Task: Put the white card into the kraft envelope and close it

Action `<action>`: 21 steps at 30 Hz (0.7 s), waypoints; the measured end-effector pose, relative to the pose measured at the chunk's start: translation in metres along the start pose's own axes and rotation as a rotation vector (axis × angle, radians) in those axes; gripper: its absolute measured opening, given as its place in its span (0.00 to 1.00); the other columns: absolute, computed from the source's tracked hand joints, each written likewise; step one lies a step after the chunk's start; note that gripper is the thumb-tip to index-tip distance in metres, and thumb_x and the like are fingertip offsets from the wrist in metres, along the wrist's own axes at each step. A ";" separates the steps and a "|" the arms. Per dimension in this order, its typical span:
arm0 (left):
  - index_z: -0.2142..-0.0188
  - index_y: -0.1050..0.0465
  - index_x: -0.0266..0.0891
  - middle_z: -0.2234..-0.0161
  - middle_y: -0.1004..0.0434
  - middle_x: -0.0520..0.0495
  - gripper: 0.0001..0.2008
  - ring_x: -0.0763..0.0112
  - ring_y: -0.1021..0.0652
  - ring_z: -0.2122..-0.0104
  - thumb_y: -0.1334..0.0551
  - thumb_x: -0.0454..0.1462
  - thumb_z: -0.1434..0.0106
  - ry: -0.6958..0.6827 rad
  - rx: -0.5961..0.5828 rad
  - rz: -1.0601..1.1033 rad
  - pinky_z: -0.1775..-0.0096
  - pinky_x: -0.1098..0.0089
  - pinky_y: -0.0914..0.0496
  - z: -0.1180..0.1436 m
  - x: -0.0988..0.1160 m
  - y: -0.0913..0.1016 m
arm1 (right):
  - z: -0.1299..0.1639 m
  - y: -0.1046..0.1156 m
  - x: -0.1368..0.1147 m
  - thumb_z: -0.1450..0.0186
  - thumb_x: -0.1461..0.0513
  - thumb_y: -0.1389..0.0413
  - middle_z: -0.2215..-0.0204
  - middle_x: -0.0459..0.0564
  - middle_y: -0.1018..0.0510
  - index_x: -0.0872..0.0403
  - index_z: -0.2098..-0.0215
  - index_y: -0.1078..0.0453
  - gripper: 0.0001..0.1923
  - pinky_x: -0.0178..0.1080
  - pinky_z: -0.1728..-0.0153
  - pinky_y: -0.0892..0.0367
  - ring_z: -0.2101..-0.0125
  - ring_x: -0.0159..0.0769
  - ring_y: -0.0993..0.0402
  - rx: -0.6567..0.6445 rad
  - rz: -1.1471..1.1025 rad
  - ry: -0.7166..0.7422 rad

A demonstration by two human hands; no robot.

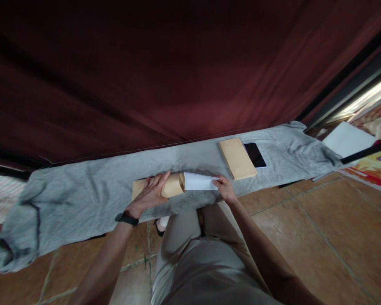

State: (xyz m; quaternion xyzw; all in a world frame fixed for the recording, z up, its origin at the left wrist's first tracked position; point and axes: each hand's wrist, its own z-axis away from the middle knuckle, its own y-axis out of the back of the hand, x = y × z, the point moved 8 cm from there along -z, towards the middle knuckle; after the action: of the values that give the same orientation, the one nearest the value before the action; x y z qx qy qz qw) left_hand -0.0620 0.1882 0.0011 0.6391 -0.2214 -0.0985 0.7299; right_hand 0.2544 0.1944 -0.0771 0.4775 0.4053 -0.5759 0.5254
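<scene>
A brown envelope (165, 186) lies flat on a grey cloth (82, 190), near the cloth's near edge and roughly at its middle. It is tan kraft paper, long and narrow, its open mouth facing right. A folded white sheet (198, 181) projects from that mouth; its left part is inside the envelope and hidden, so how far it has gone in cannot be told.

The left hand (150, 192) rests palm down on the envelope, fingers spread and flat, pressing it to the cloth and covering its middle. A dark band sits on that wrist. The right hand (225, 189) is closed on the right end of the white sheet, pinching it between thumb and fingers.

To the right and farther off, a second brown envelope (237, 158) lies on the same cloth, with a dark phone (255, 155) just beside it, screen up. The cloth is spread along the foot of a dark red curtain (146, 67) over a tiled floor (320, 237). At far right a white sheet of paper (347, 139) and some coloured printed matter are cut off by the frame edge; the print is too blurred to read. The person's legs, in pale trousers, fill the near centre.
</scene>
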 end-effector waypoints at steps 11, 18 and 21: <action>0.27 0.68 0.44 0.35 0.39 0.34 0.53 0.47 0.40 0.33 0.34 0.42 0.42 -0.007 0.084 -0.060 0.34 0.42 0.53 0.000 0.010 0.005 | -0.006 -0.006 -0.022 0.46 0.56 0.44 0.75 0.45 0.23 0.50 0.73 0.25 0.08 0.38 0.67 0.36 0.72 0.38 0.30 -0.146 0.203 0.098; 0.27 0.65 0.42 0.35 0.40 0.32 0.51 0.44 0.40 0.33 0.35 0.42 0.41 -0.009 0.127 -0.114 0.34 0.40 0.54 -0.002 0.014 0.014 | -0.013 -0.008 -0.025 0.47 0.60 0.44 0.81 0.44 0.25 0.52 0.75 0.25 0.07 0.35 0.77 0.37 0.80 0.34 0.31 -0.276 0.203 0.029; 0.27 0.66 0.42 0.35 0.39 0.32 0.50 0.44 0.40 0.34 0.35 0.43 0.40 0.002 0.140 -0.118 0.34 0.40 0.54 -0.002 0.013 0.014 | -0.015 -0.008 -0.025 0.47 0.61 0.44 0.83 0.44 0.26 0.53 0.77 0.26 0.05 0.34 0.78 0.37 0.81 0.34 0.31 -0.278 0.209 0.040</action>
State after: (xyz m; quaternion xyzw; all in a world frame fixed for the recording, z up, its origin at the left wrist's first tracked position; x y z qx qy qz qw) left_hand -0.0517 0.1870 0.0175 0.7005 -0.1890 -0.1251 0.6767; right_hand 0.2476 0.2151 -0.0557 0.4509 0.4397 -0.4470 0.6353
